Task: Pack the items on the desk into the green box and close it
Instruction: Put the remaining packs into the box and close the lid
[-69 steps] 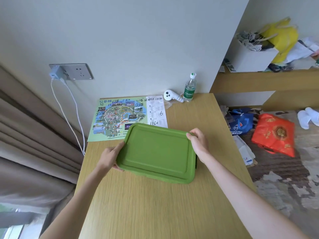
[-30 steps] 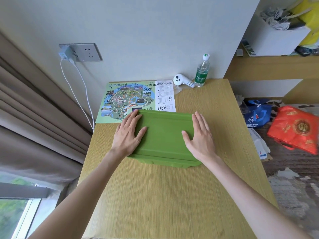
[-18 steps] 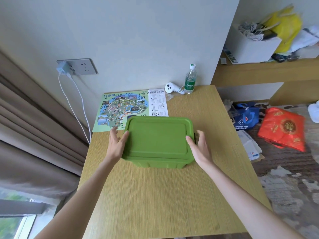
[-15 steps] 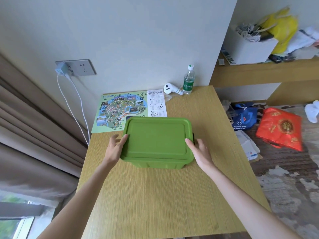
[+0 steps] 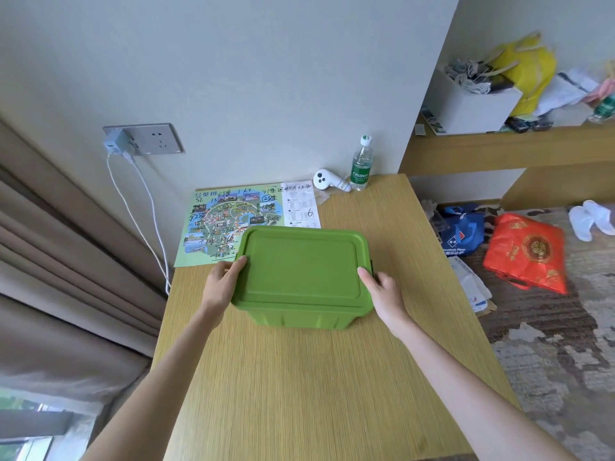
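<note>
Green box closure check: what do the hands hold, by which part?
Both hold the green box by its lid: left hand on the left edge, right hand on the right edge by the latch.

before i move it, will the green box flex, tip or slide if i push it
The green box probably stays stiff: ribbed walls and a moulded lid suggest rigid plastic. Flat and wide on the desk, it should slide rather than tip. Weight unclear: contents hidden. The left hand and right hand at its ends suit a level lift.
</note>
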A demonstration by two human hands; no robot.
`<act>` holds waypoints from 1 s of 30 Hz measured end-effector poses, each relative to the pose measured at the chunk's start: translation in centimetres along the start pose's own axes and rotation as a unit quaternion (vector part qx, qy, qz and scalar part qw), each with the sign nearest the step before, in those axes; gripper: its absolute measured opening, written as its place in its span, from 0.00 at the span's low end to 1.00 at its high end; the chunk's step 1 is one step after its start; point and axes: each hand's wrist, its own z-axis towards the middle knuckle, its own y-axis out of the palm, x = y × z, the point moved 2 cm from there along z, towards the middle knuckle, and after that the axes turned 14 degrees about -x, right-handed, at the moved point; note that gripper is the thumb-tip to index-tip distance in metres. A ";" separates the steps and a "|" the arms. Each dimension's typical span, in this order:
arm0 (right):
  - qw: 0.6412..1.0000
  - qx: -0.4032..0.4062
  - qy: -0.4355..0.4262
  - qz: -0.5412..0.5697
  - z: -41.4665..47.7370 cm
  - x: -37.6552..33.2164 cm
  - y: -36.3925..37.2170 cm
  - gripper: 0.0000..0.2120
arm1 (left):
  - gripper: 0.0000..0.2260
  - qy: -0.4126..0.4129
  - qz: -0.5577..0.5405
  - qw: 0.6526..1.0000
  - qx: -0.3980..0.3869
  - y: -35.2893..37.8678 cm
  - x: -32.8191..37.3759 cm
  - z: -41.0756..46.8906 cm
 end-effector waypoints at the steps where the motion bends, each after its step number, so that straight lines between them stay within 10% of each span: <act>1: 1.000 0.002 -0.004 -0.002 0.5 -0.6 0.2 0.19 | 0.20 0.003 -0.005 1.000 0.003 -0.5 0.6 0.3; 30: 0.995 -0.060 -0.063 -0.043 29.9 -17.8 14.7 0.19 | 0.19 -0.018 -0.076 0.991 0.108 -21.3 6.5 24.9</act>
